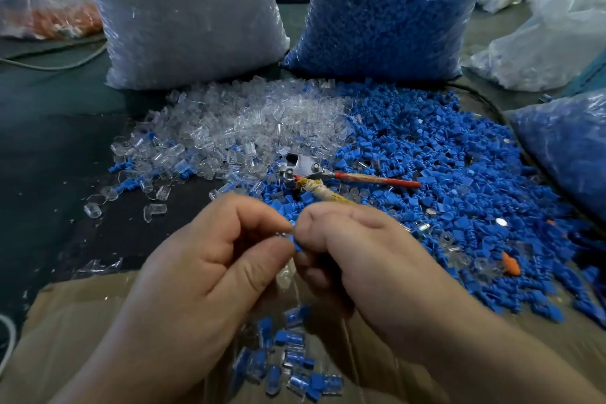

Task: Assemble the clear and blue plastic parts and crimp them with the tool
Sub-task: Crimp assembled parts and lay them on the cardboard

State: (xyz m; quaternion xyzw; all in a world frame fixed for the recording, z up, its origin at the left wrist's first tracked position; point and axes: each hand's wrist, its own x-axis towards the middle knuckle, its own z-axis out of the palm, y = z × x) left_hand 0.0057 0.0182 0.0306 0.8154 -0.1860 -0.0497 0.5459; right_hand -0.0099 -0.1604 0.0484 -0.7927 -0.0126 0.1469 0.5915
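Observation:
My left hand [210, 259] and my right hand [364, 259] meet fingertip to fingertip at the centre. Between them sits a small blue part [295, 238]; a clear part [284, 274] shows just below, mostly hidden by the fingers. Which hand grips which piece is hard to tell. The crimping tool [314, 172], with a metal head, one red handle and one tape-wrapped handle, lies on the table just beyond my hands. A pile of clear parts [249, 128] spreads behind left, a pile of blue parts [442, 154] behind right.
Joined clear-and-blue pieces [288, 364] lie on brown cardboard [65, 321] below my hands. A big bag of clear parts [187, 10] and a big bag of blue parts [390, 6] stand at the back. Another blue bag [570, 141] sits right, an orange piece [511, 264] nearby.

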